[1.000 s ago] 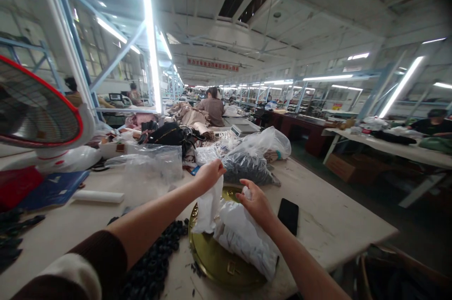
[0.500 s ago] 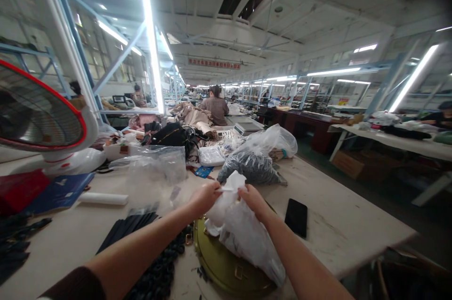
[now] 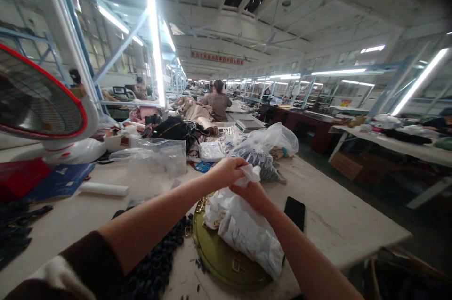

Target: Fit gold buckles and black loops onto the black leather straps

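Both my hands meet at the top of a white plastic bag (image 3: 247,234) that rests on a round gold tray (image 3: 217,260). My left hand (image 3: 226,172) is closed on the bag's twisted upper end. My right hand (image 3: 252,194) sits just below it, fingers wrapped round the bag's neck. Small gold metal pieces lie on the tray beside the bag. A heap of black rings (image 3: 155,262) lies to the left of the tray.
A black phone (image 3: 294,211) lies right of the tray. Clear bags (image 3: 155,161), one with dark parts (image 3: 263,161), stand behind. A red-rimmed fan (image 3: 38,102) is at the left. A person (image 3: 217,104) sits far along the bench. The table's edge runs at the right.
My hands were apart on the bag a second ago, then came together. Now my left hand is above my right, gripping the gathered top.
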Action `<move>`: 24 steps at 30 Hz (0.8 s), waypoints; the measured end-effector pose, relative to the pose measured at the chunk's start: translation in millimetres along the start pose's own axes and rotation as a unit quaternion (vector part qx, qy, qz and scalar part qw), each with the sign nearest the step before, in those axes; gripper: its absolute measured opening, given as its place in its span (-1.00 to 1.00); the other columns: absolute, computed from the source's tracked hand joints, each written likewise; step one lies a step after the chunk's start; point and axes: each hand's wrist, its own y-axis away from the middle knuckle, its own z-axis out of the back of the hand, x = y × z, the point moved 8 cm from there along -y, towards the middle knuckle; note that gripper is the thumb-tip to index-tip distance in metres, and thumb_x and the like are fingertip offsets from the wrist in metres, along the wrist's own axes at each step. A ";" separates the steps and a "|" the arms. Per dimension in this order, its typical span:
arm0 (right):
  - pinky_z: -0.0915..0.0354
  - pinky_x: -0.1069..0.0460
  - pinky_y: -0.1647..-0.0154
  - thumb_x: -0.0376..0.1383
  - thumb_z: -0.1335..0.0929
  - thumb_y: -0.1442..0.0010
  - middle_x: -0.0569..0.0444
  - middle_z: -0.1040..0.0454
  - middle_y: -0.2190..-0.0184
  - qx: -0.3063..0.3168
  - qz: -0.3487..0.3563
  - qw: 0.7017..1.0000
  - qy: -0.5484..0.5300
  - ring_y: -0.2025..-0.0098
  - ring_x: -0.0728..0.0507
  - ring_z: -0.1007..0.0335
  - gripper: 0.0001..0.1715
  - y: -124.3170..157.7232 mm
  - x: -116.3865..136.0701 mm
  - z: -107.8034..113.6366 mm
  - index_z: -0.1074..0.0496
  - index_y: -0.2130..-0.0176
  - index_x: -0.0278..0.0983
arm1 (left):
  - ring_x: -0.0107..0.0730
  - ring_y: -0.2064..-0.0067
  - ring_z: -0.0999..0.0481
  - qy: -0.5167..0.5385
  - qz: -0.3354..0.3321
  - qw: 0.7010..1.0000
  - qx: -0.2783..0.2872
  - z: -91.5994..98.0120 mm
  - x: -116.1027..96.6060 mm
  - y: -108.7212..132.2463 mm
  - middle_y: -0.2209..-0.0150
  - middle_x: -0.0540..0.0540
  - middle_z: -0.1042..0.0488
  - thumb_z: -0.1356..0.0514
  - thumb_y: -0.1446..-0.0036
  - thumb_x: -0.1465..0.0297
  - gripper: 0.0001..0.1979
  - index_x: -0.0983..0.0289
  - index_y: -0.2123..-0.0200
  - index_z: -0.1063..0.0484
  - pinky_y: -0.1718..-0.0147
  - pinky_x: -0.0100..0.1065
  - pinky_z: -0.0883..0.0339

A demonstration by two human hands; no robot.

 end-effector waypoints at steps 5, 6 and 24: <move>-0.25 0.00 0.43 -0.06 -0.33 0.07 -0.01 -0.48 0.51 -0.098 -0.069 0.992 -0.042 0.42 -0.18 -0.37 -0.60 2.5 -9.4 37.2 -0.44 0.49 -0.37 | -0.29 0.04 -0.35 -0.050 0.127 0.991 -0.009 -20.9 63.5 45.9 0.09 0.17 -0.40 0.01 -0.20 0.40 -0.73 0.31 0.05 -0.31 0.10 -0.26 -0.24; -0.25 0.00 0.42 -0.05 -0.33 0.09 -0.01 -0.48 0.50 -0.117 -0.077 0.989 -0.044 0.40 -0.19 -0.37 -0.60 5.6 -10.5 46.4 -0.44 0.48 -0.37 | -0.27 0.13 -0.40 -0.064 0.167 0.984 0.014 -34.7 83.9 60.2 0.17 0.17 -0.43 -0.06 -0.17 0.40 -0.78 0.34 0.14 -0.35 0.16 -0.23 -0.29; -0.29 -0.02 0.40 -0.02 -0.40 0.16 -0.04 -0.50 0.49 -0.074 -0.093 0.990 -0.075 0.41 -0.19 -0.38 -0.57 19.1 -30.4 48.9 -0.48 0.49 -0.36 | -0.31 0.12 -0.35 -0.129 0.095 0.987 0.012 -38.5 90.0 23.4 0.23 0.12 -0.40 -0.06 -0.16 0.39 -0.85 0.31 0.35 -0.39 0.09 -0.23 -0.19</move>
